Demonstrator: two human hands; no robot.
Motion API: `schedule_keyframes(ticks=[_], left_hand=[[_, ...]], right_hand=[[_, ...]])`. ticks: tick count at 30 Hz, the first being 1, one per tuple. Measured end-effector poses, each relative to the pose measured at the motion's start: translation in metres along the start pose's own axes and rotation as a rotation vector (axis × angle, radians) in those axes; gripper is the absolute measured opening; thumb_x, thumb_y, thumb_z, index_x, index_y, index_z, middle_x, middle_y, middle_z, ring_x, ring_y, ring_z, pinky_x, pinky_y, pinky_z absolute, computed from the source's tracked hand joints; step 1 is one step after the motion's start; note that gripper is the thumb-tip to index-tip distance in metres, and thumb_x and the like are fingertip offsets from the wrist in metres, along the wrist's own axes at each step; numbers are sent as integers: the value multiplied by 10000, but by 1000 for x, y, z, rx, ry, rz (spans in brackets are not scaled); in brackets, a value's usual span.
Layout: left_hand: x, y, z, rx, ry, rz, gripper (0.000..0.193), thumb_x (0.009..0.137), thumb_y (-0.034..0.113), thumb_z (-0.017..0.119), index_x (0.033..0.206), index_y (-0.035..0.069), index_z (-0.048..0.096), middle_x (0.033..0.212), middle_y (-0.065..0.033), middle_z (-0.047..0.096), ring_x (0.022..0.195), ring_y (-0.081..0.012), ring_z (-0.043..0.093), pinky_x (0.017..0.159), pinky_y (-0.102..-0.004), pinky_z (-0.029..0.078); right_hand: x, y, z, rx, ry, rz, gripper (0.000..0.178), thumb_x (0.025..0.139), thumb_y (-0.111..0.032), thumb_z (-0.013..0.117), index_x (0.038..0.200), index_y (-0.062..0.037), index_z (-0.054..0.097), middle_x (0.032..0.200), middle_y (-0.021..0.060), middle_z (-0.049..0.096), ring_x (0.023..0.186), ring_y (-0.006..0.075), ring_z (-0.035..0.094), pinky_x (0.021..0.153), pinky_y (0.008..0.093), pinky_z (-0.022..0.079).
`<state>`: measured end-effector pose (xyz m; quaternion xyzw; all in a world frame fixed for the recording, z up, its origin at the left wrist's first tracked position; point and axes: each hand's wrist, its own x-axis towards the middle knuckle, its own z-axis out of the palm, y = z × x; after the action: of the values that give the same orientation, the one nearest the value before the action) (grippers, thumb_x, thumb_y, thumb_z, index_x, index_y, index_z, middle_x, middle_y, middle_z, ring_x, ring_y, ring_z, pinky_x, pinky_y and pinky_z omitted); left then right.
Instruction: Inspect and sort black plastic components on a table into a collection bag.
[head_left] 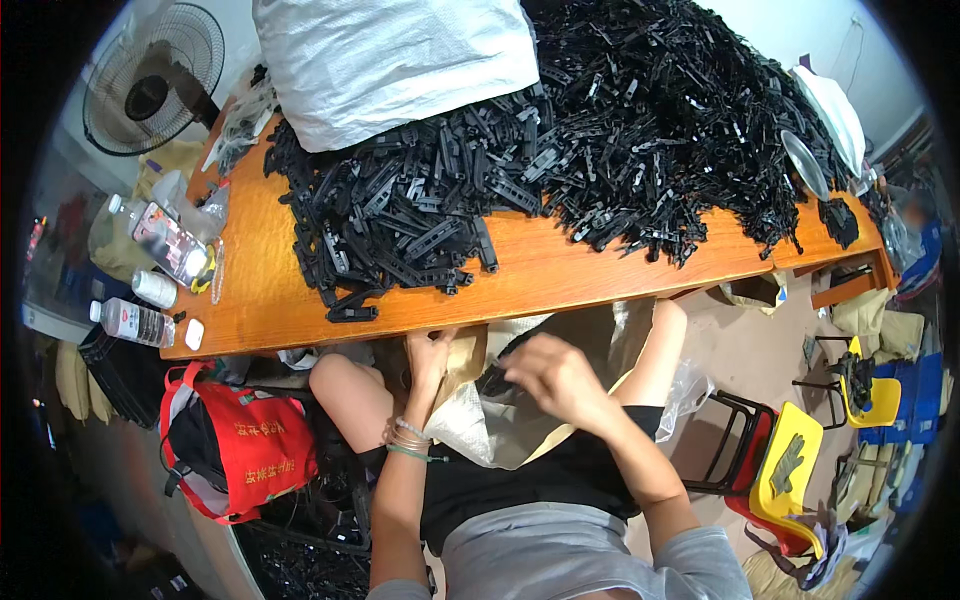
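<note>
An open woven sack (470,420), whitish with a tan inner side, sits between my knees below the table edge. My left hand (428,352) is at the sack's left rim, close under the table edge, with its fingers curled closed; what they hold is hidden. Over the sack's mouth hangs my right hand (560,378), its fingers bent and smeared by motion. Dark parts show beside its fingertips, inside the sack; whether it holds any is unclear. On the wooden table (560,270) in front lies a heap of black plastic parts (420,200).
A large white woven sack (400,70) rests on the heap. Bottles (135,322) stand at the table's left end, near a fan (150,90). A red bag (250,445) is beside my left leg. Yellow chairs (790,460) stand at right, one bearing a glove (788,465).
</note>
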<state>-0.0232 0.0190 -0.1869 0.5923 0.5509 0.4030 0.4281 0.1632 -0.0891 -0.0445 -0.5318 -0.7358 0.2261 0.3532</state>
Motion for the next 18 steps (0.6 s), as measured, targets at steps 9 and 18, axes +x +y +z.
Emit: schedule_keyframes(ticks=[9,18], left_hand=[[-37,17,-48,-398,-78,41,96,783,-96,609,836,-56,540,894,-177,647,741,-197,667,640,-264,530],[-69,109,-42,-656,-261,-169,138,813,-87,606,812,-15,488,926,-201,626,713,-219,674,657,-310,570]], right_hand=[[56,79,-71,-747,522,209,432,744,-70,664,1166,-72,573,1216,147,515,1175,324,441,949,455,354],[64,78,-26,-475,526,-64,316,735,-18,677,1046,-20,614,1107,119,589,1082,312,515,926,427,410]])
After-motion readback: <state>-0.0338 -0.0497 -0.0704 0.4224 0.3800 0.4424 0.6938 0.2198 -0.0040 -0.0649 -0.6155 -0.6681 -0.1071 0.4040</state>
